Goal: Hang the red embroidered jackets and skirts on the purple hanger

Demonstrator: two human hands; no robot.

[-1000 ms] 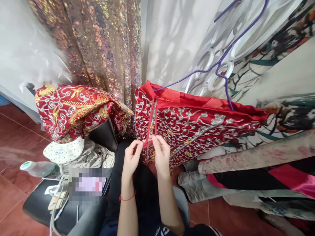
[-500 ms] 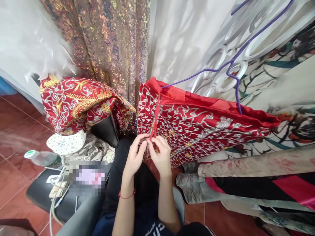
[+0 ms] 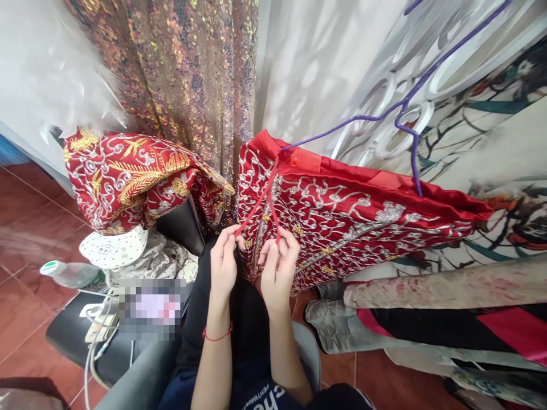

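Both hands have drawn apart since half a second ago: their fingertips then met around the red cord (image 3: 258, 205), whose 2 strands ran close together, and now those strands open into a narrow upside-down V. Left hand (image 3: 225, 259) and right hand (image 3: 280, 259) each pinch 1 strand between thumb and forefinger, the other fingers curled loosely. Just where the right strand ends is hard to tell, as the fingers cover it.

Deep red and glossy, the embroidered garment (image 3: 346, 228) hangs slantwise from a purple hanger (image 3: 365, 118), directly in front of the person. Its waistband (image 3: 305, 161) is plain, brighter red satin, smooth toward the left corner and gathered into puckers toward the right one. The cord comes out just under the waistband, near that left corner, at the top of a seam or slit that runs down the front. Silver vines curl densely over the cloth, with a heavier silver spray toward the right edge and small gold flowers scattered lower down. Behind the hands the lower part narrows in view toward the person's knees.

Well to the left, a second red piece (image 3: 132, 176) with silver scrolls and gold leaves lies draped above a white dotted cap (image 3: 111, 246).
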